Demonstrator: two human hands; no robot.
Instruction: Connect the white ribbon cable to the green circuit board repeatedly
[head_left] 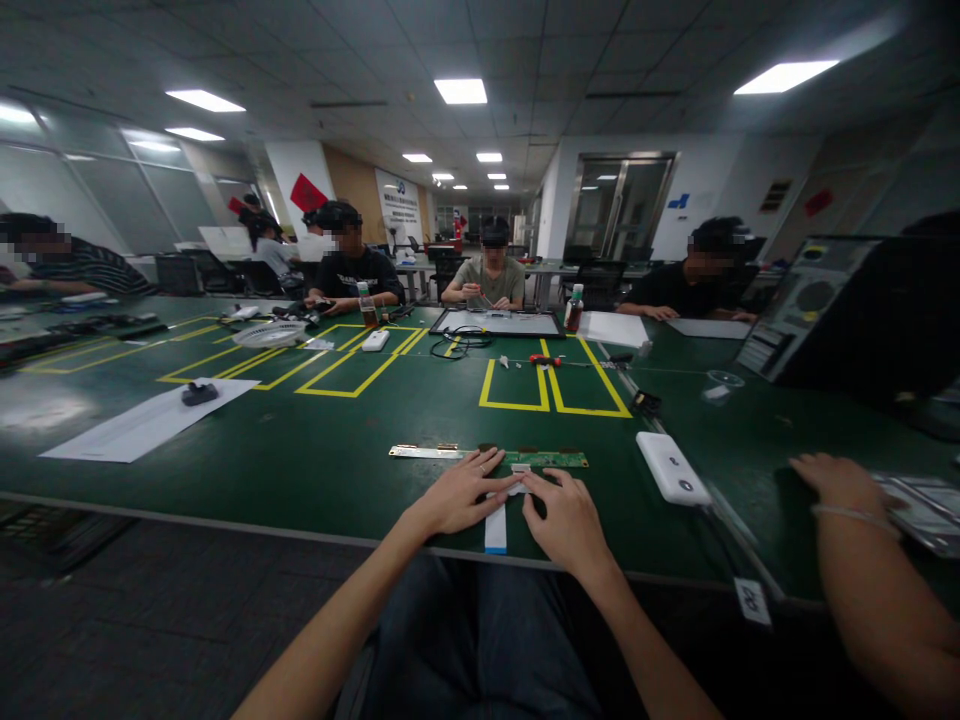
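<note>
I have the left hand (461, 497) with fingers spread, tips at the circuit board (555, 459); right hand (564, 515) curved at the white ribbon cable (496, 528), pinch: cannot tell. Board lies crosswise on the green table (360, 420), white device (671, 468) farther right.

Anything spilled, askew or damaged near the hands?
Nothing looks spilled near the left hand or right hand. Slightly odd: the white ribbon cable ends right by the table edge, perhaps easily snagged. Damage on the circuit strip is too small to tell.
</note>
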